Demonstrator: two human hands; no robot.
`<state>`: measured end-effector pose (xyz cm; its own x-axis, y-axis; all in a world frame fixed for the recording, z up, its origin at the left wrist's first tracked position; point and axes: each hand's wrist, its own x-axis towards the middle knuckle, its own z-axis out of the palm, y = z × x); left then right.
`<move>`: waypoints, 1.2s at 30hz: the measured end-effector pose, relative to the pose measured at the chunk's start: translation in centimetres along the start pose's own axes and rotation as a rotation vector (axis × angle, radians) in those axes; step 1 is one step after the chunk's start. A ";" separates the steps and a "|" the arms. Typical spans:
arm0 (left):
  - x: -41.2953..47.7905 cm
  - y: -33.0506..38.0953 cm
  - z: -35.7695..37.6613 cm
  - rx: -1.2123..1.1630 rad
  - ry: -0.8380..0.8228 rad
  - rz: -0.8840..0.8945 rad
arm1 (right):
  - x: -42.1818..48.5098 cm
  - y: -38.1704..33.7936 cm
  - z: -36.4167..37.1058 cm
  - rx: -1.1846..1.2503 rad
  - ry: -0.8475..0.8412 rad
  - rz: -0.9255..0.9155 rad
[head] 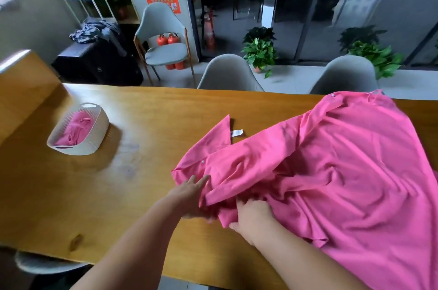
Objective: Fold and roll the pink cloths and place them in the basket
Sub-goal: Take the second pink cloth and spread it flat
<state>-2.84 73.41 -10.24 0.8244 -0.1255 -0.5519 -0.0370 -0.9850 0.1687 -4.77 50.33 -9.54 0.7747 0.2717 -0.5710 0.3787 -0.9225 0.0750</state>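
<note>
Annoyingly, pink cloth (331, 171) half-hides left hand (189, 194) and right hand (254, 217); grips unclear.

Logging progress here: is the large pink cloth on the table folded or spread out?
Spread out, not folded: the pink cloth lies loose and rumpled across the table, left hand and right hand at its near edge.

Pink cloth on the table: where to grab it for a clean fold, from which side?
Pinch the pointed corner of the pink cloth beside the white label, coming from the left over bare table: it lies flat and free there, so likely lifts cleanly; the near edge is bunched.
</note>
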 end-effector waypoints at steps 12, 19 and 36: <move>0.1 -4.4 1.3 -0.228 0.325 -0.144 | 2.8 -3.2 -8.5 -0.095 -0.305 -0.018; 2.6 -9.3 0.3 -0.209 0.472 -0.099 | 3.7 -2.3 -11.5 0.356 -0.197 0.015; 6.6 -16.7 -9.9 -0.375 0.498 0.091 | 6.7 -11.2 -10.5 0.359 0.546 0.406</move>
<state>8.86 90.19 -8.62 0.9947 -0.0475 -0.0911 0.0071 -0.8529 0.5220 1.53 65.39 -5.61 0.9933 -0.0968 -0.0636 -0.1045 -0.9859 -0.1310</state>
